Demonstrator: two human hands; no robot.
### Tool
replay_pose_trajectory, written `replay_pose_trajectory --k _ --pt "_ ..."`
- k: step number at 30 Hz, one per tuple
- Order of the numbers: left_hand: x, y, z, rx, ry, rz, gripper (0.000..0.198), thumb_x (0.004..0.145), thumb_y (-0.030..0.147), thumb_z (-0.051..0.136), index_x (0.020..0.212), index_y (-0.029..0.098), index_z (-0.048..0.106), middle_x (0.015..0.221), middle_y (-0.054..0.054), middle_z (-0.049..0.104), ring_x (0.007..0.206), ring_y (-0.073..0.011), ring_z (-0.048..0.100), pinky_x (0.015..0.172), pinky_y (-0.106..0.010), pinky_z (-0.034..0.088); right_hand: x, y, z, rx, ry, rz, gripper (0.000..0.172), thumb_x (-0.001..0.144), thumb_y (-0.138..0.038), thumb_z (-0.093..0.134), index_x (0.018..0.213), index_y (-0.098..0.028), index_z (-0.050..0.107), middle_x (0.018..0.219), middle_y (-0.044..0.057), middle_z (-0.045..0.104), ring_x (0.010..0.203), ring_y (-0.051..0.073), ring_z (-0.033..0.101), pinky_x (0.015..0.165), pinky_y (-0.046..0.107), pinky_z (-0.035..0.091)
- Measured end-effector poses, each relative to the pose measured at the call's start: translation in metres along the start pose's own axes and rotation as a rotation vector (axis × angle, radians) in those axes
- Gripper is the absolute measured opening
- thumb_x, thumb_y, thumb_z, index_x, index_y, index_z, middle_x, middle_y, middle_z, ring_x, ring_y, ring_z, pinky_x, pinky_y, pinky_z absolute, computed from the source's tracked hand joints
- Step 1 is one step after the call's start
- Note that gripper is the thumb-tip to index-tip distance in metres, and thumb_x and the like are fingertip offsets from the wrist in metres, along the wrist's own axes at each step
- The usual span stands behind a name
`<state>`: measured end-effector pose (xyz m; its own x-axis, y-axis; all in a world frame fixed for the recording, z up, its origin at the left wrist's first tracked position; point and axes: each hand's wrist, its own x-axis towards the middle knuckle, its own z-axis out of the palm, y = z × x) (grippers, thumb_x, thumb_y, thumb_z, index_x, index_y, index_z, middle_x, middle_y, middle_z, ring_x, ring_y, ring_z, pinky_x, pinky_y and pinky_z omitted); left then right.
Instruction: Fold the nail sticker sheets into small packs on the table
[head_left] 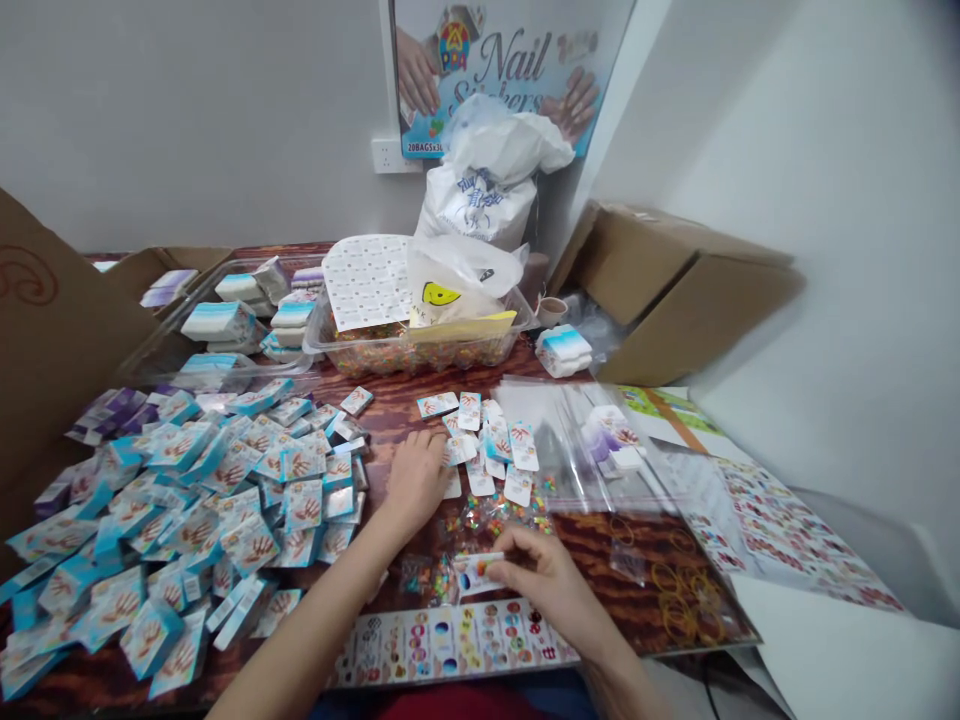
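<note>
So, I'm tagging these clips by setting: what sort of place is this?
Likely a nail-sticker packing workroom: a Nail Stickers poster on the wall, heaps of sticker packets across the table, cardboard cartons beside it, one packet pinched in the right hand.

A small sticker packet (472,574) sits low near centre, just off the table; white printed cards (491,440) lie scattered beyond.

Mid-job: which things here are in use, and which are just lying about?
In use: left hand on loose cards; right hand pinching small packet; sticker strip below it.
Lying about: packet heap; clear tub; white bag; cardboard box; rubber bands.
</note>
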<state>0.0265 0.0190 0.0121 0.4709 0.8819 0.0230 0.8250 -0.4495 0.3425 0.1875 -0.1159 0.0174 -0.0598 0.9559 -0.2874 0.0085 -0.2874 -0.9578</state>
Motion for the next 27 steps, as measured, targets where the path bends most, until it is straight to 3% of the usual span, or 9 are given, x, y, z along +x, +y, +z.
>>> replay_pose_trajectory --k 4,8,11,17,27 --pt "-0.040 -0.006 -0.015 -0.031 0.063 0.057 0.036 0.086 0.029 0.063 0.119 0.016 0.057 0.110 -0.012 0.065 0.106 -0.0301 0.058 0.091 -0.044 0.047 0.005 -0.012 -0.014 0.088 0.155 -0.044 0.034 0.072 -0.047 0.074 0.070 -0.018 0.059 0.066 -0.001 0.054 0.061 0.012 0.046 0.055 0.023 0.036" --pt "-0.071 0.000 -0.024 -0.212 0.080 0.063 0.042 0.086 0.023 0.063 0.126 0.021 0.053 0.117 -0.009 0.065 0.105 -0.0275 0.062 0.087 -0.040 0.051 0.022 -0.026 -0.011 0.058 0.306 -0.175 0.033 0.075 -0.046 0.072 0.070 -0.018 0.057 0.061 -0.004 0.047 0.057 0.011 0.041 0.054 0.023 0.033" --pt "-0.083 0.004 -0.025 -0.344 0.077 0.055 0.041 0.085 0.014 0.058 0.125 0.022 0.052 0.119 -0.009 0.062 0.107 -0.0254 0.062 0.088 -0.039 0.051 0.033 -0.027 -0.002 -0.067 0.276 -0.211 0.033 0.076 -0.045 0.071 0.065 -0.018 0.054 0.057 -0.005 0.041 0.054 0.010 0.037 0.052 0.023 0.029" --pt "-0.096 0.001 -0.019 -0.358 0.040 0.101 0.042 0.084 0.011 0.057 0.125 0.022 0.050 0.115 -0.009 0.062 0.105 -0.0262 0.062 0.088 -0.041 0.053 0.038 -0.026 0.010 -0.253 0.070 -0.131 0.025 0.075 -0.037 0.068 0.064 -0.018 0.055 0.058 -0.004 0.045 0.054 0.011 0.038 0.052 0.024 0.028" --pt "-0.103 -0.008 -0.011 -0.359 0.120 0.090 0.045 0.086 0.007 0.053 0.129 0.020 0.046 0.122 -0.011 0.059 0.114 -0.0267 0.058 0.092 -0.044 0.052 0.051 -0.014 0.024 -0.322 0.143 -0.217 0.022 0.067 -0.032 0.071 0.057 -0.020 0.055 0.074 0.000 0.054 0.075 0.018 0.053 0.072 0.029 0.039"
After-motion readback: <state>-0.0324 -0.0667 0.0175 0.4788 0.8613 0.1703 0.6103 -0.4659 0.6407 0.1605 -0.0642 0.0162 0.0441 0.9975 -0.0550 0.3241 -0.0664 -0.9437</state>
